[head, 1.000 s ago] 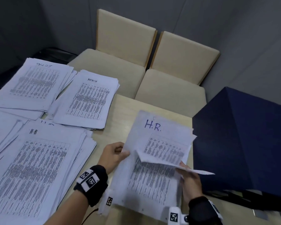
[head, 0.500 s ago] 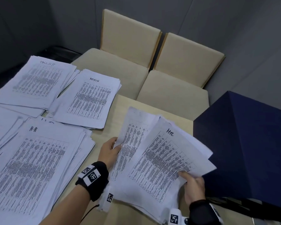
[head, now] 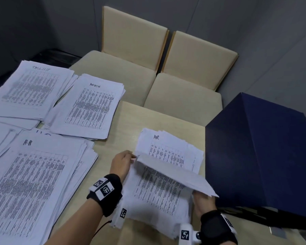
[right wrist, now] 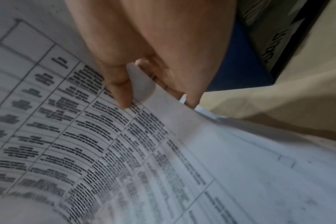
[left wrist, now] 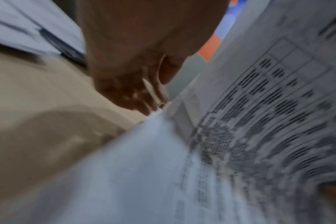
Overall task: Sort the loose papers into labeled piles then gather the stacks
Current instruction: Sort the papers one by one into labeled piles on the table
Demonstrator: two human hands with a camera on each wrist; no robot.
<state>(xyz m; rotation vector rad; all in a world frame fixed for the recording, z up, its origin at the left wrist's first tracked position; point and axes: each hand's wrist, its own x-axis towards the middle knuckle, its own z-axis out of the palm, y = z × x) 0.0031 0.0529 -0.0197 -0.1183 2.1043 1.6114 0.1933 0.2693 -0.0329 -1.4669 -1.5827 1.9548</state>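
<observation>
A loose bundle of printed papers lies on the table in front of me, and the sheet showing at its far end is marked "HR". My left hand pinches the bundle's left edge; the left wrist view shows its fingertips at the paper edge. My right hand grips the right edge of a lifted sheet, which curls up and shows its blank back. In the right wrist view my thumb presses on the printed page with my fingers beneath.
Sorted piles lie to the left: "H-R" nearest, "ADMIN" behind it, a task list pile at the far left. A dark blue box stands close on the right. Two beige chairs sit beyond the table edge.
The sheet fanned out to the right half a second ago has gone back onto the bundle. My right hand now lifts a sheet by its right edge, uncovering another "HR" page.
</observation>
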